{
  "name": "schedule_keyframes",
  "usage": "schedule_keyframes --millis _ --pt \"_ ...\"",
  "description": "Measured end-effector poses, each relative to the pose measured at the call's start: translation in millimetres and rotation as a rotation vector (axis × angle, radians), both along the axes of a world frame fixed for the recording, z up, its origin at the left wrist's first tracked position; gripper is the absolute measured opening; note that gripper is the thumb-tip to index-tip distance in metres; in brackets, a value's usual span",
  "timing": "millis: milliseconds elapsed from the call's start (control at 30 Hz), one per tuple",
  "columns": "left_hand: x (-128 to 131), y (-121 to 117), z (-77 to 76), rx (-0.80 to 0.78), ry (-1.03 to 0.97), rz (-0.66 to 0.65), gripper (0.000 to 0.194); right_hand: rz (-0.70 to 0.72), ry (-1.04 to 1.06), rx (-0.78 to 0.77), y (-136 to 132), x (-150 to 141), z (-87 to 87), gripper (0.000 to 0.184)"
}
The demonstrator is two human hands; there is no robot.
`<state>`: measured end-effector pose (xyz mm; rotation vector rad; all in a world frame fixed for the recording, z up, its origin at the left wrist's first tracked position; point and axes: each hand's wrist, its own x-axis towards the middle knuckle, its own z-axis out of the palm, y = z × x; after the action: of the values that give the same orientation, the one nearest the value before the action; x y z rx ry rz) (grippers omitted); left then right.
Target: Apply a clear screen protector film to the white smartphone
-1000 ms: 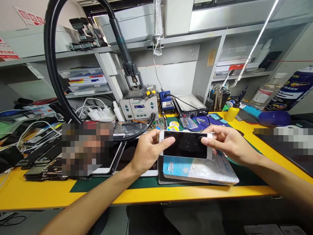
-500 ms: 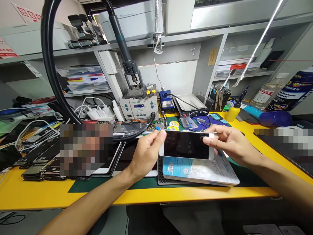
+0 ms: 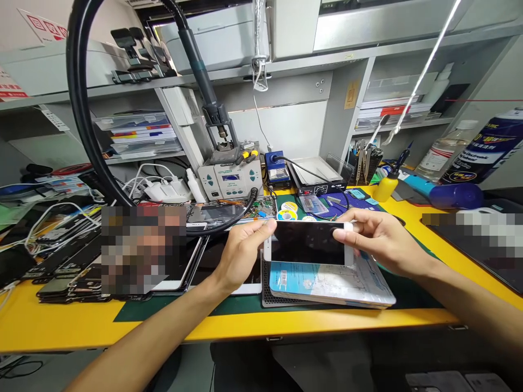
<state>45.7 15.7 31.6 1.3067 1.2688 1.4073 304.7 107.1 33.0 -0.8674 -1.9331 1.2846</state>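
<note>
White phone [image 3: 308, 243] held sideways in both hands, dark screen up.
Your left hand [image 3: 241, 253] pinches its left end, thumb on the upper corner; your right hand [image 3: 373, 239] grips the right end, thumb over the edge of the screen. Phone is above the blue-and-white book [image 3: 333, 283], which lies on the green mat [image 3: 412, 296]. Solder station [image 3: 231, 178] stands behind, its thick black hose looping left.

In front of the thick blue-and-white rectangular stack [image 3: 327, 286], a yellow tabletop strip [image 3: 306, 322] lies open; back left, a looping black hose [image 3: 77, 109] and boxy grey station [image 3: 210, 186] block passage.
</note>
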Motion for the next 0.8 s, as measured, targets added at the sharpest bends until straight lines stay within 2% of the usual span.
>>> schedule_keyframes --millis 133,200,233,333,433,500,667,800 --pt "-9 3 0.5 -0.018 -0.056 -0.052 0.053 -0.056 0.105 -0.049 9 2 -0.6 0.037" --pt "-18 3 2.1 0.051 0.033 -0.065 0.059 -0.13 0.249 -0.107 15 4 1.3 0.037" --pt "-22 3 3.2 0.094 0.186 -0.095 0.057 -0.178 0.338 -0.141 19 6 3.3 0.037" --pt "-28 -1 6.1 0.219 0.824 -0.29 0.088 -0.299 0.499 -0.184 28 13 11.9 0.041" --pt "-24 -3 5.5 0.246 1.09 -0.428 0.099 -0.351 0.542 -0.173 34 20 18.8 0.043" --pt "-19 -3 2.3 0.251 1.147 -0.444 0.098 -0.365 0.557 -0.167 36 22 19.8 0.043" --pt "-13 0 -6.9 0.276 1.194 -0.31 0.096 -0.354 0.569 -0.168 37 20 15.0 0.043" --pt "-17 0 -4.9 0.26 1.236 -0.317 0.095 -0.354 0.56 -0.163 37 19 11.2 0.046"
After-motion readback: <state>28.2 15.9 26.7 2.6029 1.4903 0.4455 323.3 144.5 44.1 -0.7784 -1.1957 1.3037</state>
